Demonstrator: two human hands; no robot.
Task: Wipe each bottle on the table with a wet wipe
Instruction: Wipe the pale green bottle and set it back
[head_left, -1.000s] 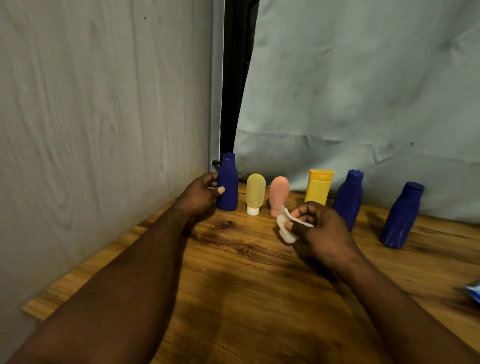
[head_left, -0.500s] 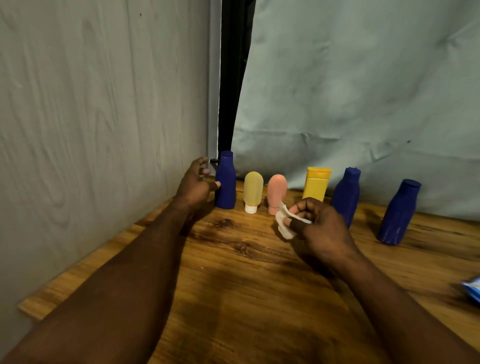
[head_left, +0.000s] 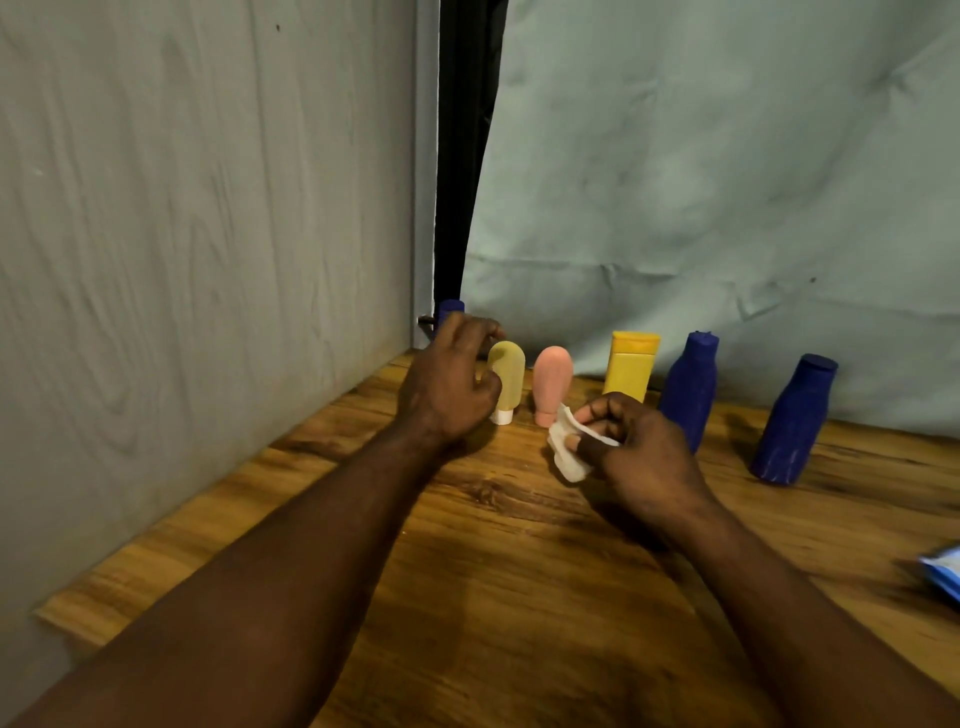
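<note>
- Your right hand (head_left: 641, 457) pinches the crumpled wet wipe (head_left: 569, 457) low over the table (head_left: 519, 597), touching no bottle.
- Your left hand (head_left: 449, 387) curls against the pale yellow tube (head_left: 509, 376), half hiding the corner blue bottle (head_left: 450, 310); a firm grip cannot be told.
- All six bottles stand along the back; none looks visibly wiped, so most of the job likely remains.
</note>
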